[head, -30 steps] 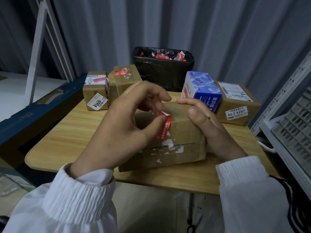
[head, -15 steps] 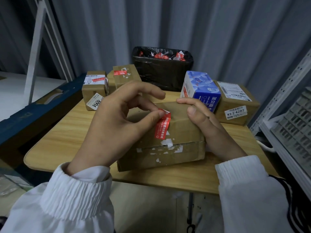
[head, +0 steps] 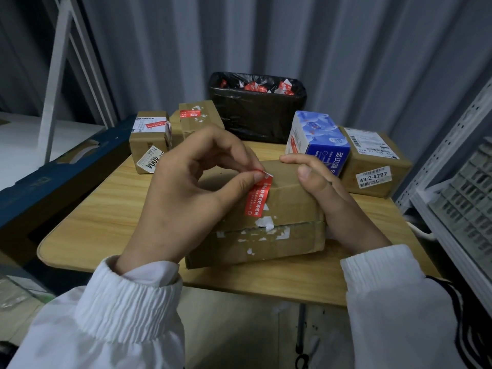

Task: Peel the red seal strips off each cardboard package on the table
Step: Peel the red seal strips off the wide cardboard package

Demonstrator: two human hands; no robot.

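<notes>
We note the left hand (head: pixel 183 193) pinching the top end of the red seal strip (head: pixel 257 198) on the near cardboard package (head: pixel 279 209), mid-table (head: pixel 93 217). The right hand (head: pixel 327 193) grips that package's right end

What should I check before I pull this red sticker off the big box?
1. Left hand pinches the top end of the red strip: ok.
2. Right hand grips the package to steady it: ok.
3. Strip free of the cardboard: not ok, its lower part lies flat on the front face.
4. How hard that lower part sticks: cannot tell.
5. Black bin beyond the package, open for the scrap: ok.
</notes>
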